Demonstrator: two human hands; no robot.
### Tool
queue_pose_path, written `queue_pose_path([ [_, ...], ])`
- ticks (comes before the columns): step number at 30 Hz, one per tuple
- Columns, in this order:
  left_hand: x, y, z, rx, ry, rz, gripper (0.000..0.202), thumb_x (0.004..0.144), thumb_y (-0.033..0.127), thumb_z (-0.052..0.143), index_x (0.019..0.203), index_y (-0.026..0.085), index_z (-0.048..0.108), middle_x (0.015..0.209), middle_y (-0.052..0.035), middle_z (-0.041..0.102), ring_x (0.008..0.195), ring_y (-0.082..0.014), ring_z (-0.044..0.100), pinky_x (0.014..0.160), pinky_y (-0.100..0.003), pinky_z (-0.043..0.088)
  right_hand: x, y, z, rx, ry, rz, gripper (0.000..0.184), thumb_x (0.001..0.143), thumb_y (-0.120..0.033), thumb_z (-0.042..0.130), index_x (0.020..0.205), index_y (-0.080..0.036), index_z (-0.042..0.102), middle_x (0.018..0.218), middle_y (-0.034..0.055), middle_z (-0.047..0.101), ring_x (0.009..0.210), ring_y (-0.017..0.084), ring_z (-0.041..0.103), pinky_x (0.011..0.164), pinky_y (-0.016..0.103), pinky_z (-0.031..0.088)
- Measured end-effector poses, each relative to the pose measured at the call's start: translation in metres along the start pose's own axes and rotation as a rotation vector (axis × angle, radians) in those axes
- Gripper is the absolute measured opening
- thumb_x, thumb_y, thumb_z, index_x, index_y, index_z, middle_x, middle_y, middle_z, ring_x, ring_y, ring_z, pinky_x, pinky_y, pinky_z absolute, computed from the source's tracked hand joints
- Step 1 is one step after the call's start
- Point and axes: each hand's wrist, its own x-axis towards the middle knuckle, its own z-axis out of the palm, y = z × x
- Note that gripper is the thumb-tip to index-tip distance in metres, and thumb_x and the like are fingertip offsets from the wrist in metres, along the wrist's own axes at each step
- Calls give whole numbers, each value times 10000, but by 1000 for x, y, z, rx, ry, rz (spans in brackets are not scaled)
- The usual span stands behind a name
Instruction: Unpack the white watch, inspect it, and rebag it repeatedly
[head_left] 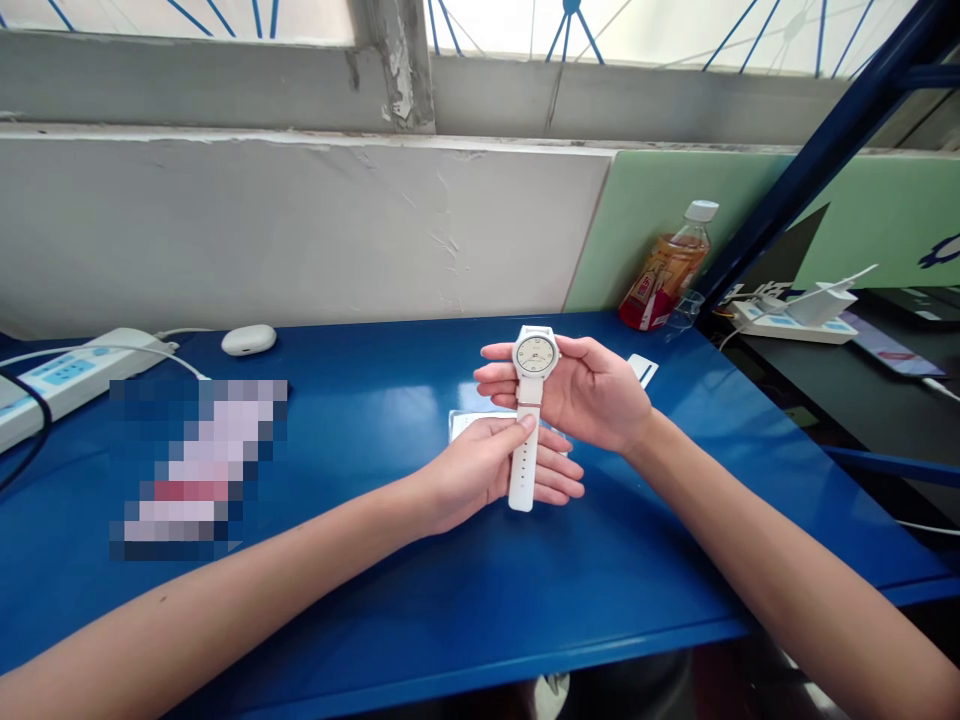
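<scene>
A white wristwatch [530, 400] with a pale round dial is held upright over the blue table [420, 600]. My right hand [592, 395] cradles the watch case from behind, thumb on top and fingers curled round it. My left hand [495, 470] pinches the lower strap between thumb and fingers, the strap end hanging down past them. Both hands are closed on the watch. A white card or small box [469, 422] lies on the table just behind my left hand, partly hidden.
A white earbud case [248, 340] and a power strip [60, 380] with cables lie at the back left. A blurred-out object [196, 468] rests left of centre. A bottle of amber drink [667, 270] stands at the back right beside a blue post [817, 150]; another power strip [795, 318] lies beyond.
</scene>
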Motion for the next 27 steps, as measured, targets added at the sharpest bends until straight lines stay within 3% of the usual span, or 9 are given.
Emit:
queue_pose_path([
  [6, -2, 1, 2, 27, 12, 70, 329, 1021, 343, 500, 1015, 47, 642, 866, -167, 744, 752, -218, 745, 765, -352, 584, 0, -1, 0, 26, 56, -57, 470, 997, -371, 332, 1152, -116, 696, 916, 64, 734, 883, 181, 686, 904, 315, 525],
  [11, -4, -1, 4, 133, 75, 202, 358, 888, 407, 715, 1030, 93, 618, 855, -103, 737, 736, -192, 732, 761, -327, 574, 4, 3, -2, -7, 211, -193, 351, 880, -454, 673, 1057, -156, 724, 827, 8, 713, 808, 132, 693, 818, 231, 559],
  [14, -4, -4, 4, 108, 14, 194, 431, 909, 477, 667, 1088, 91, 601, 832, -96, 727, 725, -199, 734, 736, -323, 572, 7, 7, -5, -48, 295, -243, 380, 743, -503, 810, 935, -184, 734, 750, -22, 701, 735, 107, 694, 743, 201, 570],
  [17, -5, -8, 3, 47, -111, 136, 485, 942, 518, 600, 1153, 82, 576, 851, -125, 733, 734, -226, 744, 730, -345, 575, 9, 11, -8, -71, 338, -237, 324, 716, -487, 834, 814, -199, 721, 691, -31, 701, 680, 102, 694, 680, 196, 571],
  [20, -4, -9, 2, 18, -164, 109, 427, 979, 473, 558, 1122, 72, 598, 864, -150, 738, 749, -234, 750, 739, -347, 576, 7, 11, -6, -78, 266, -199, 287, 807, -471, 766, 888, -196, 744, 785, -1, 754, 763, 123, 724, 744, 219, 585],
  [24, -3, -7, 1, 5, -92, 89, 362, 1040, 374, 448, 1066, 60, 626, 862, -169, 744, 762, -237, 754, 761, -365, 582, 1, 7, 1, -105, 92, -143, 267, 912, -351, 677, 1122, -191, 720, 1089, 50, 771, 1033, 167, 714, 936, 272, 553],
  [27, -3, -5, 1, 11, -46, 46, 359, 1056, 327, 409, 1082, 50, 635, 924, -193, 749, 826, -252, 756, 809, -396, 578, -2, 5, 3, -122, 7, -130, 266, 951, -209, 605, 1204, -188, 684, 1200, 55, 739, 1135, 175, 679, 1006, 292, 520],
])
